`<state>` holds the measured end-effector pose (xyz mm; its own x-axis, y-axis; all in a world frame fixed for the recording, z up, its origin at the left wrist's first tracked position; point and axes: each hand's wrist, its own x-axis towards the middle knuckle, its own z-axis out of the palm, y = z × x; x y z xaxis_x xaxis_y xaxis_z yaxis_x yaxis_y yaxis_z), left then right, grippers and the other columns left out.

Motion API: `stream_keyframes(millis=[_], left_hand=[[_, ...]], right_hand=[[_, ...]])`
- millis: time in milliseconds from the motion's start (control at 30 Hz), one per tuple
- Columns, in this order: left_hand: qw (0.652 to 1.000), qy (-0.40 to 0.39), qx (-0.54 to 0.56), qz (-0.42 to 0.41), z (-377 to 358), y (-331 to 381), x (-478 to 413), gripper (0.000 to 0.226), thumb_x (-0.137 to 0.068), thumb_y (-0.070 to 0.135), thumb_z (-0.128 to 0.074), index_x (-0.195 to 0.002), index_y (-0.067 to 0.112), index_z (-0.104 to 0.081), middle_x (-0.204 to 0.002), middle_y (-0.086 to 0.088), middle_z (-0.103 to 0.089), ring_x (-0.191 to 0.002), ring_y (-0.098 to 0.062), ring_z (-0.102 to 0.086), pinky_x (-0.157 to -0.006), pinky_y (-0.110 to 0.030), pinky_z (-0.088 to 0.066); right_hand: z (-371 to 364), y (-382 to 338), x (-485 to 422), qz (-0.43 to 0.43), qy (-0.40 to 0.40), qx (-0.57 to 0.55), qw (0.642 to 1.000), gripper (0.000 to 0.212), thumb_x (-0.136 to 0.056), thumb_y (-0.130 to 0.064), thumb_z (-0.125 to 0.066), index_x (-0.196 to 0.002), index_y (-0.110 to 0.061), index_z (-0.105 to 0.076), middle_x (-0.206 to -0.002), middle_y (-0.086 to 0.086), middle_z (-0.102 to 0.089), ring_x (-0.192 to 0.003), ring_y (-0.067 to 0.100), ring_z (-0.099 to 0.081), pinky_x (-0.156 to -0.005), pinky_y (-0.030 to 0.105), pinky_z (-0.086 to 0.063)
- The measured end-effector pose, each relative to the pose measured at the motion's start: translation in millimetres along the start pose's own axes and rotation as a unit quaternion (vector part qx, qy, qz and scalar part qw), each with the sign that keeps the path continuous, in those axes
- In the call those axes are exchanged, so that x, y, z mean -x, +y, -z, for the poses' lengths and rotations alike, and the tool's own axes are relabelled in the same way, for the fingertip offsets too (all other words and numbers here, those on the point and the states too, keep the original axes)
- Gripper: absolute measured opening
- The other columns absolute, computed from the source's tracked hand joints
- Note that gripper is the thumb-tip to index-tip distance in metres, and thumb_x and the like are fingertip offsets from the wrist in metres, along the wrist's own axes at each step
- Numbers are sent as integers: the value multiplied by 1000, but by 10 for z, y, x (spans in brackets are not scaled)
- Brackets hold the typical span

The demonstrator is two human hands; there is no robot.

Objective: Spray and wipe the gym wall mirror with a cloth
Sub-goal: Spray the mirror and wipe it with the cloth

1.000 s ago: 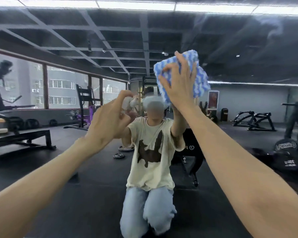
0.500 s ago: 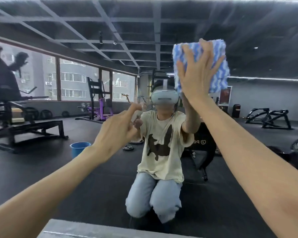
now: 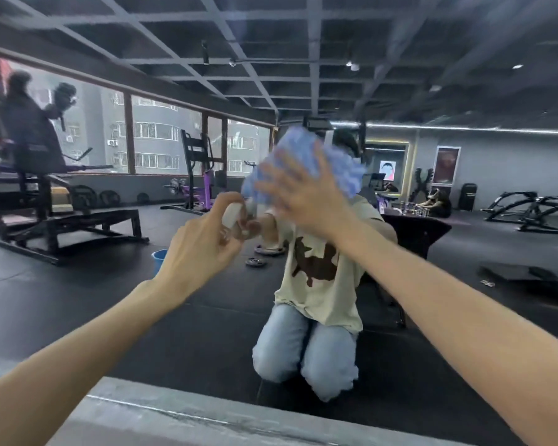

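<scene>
1. Your right hand [image 3: 303,193] lay flat, fingers spread, on the blue-and-white cloth [image 3: 339,170], pressing it to the mirror [image 3: 464,188] over your reflection's head. Both were blurred.
2. Your left hand [image 3: 203,249] gripped a small white spray bottle [image 3: 231,214], fingers curled round it, just below and left of the cloth. You could not tell whether it touched the glass.
3. A grey ledge [image 3: 181,416] ran under the mirror.
4. A blue bucket [image 3: 159,257] was reflected beside your left wrist.
</scene>
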<state>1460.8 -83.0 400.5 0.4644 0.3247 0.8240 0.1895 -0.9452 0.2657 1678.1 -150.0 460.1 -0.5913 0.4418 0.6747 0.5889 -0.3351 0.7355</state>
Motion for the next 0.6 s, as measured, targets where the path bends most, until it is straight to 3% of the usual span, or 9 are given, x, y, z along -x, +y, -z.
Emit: stream_keyframes(millis=[67,133,167,267,367,467,600], left_hand=[[999,24,26,21,15,-3,-20,49,-72,24,-49,-117,37,-33,-58,-4,-58,-57,-30,-57,-61,-42,-50],[998,33,38,39,-27,25,-5,50,-75,16,-54,-116,38,-35,-56,-5,-57,-57,-30,-58,-62,-43,-51],[998,29,38,45,-50,40,11,51,-77,13,-56,-116,39,-35,-56,-3,-58,-58,-30,-59,-63,-43,-52],[998,2,30,48,-99,78,57,56,-77,10,-57,-116,43,-35,-58,2,-59,-62,-25,-61,-65,-42,-51],[999,-2,30,43,-114,73,50,55,-78,9,-57,-115,43,-34,-56,5,-56,-57,-16,-58,-59,-35,-47],[1000,7,25,13,-166,100,38,53,-82,13,-60,-116,42,-33,-54,9,-52,-55,-16,-57,-57,-35,-46],[999,24,28,10,-167,130,-5,52,-82,13,-59,-119,41,-34,-56,7,-52,-56,-18,-56,-57,-37,-47]], right_hand=[[90,300,-382,-212,36,56,975,41,-103,-38,-41,-142,-30,-50,-151,2,-43,-140,29,-37,-105,72,-25],[107,92,-442,-309,69,42,948,45,-104,-41,-37,-148,-31,-40,-154,2,-39,-142,30,-35,-110,71,-18],[64,-186,-290,-279,72,17,957,48,-103,-37,-41,-149,-28,-37,-155,2,-37,-144,30,-32,-110,72,-15],[4,-1044,500,-35,-14,-51,998,51,-95,-26,-55,-143,-20,-39,-154,4,-38,-143,30,-30,-110,71,-10],[31,-923,717,57,-70,-54,994,43,-105,-31,-30,-147,-24,-37,-154,-1,-40,-144,24,-28,-115,63,-10],[64,-153,113,-70,-4,11,997,46,-105,-38,-26,-149,-27,-36,-156,1,-34,-144,26,-27,-115,62,-6],[198,464,-468,-294,5,61,954,50,-106,-45,-18,-155,-32,-22,-162,1,-20,-149,28,-17,-116,60,-2]])
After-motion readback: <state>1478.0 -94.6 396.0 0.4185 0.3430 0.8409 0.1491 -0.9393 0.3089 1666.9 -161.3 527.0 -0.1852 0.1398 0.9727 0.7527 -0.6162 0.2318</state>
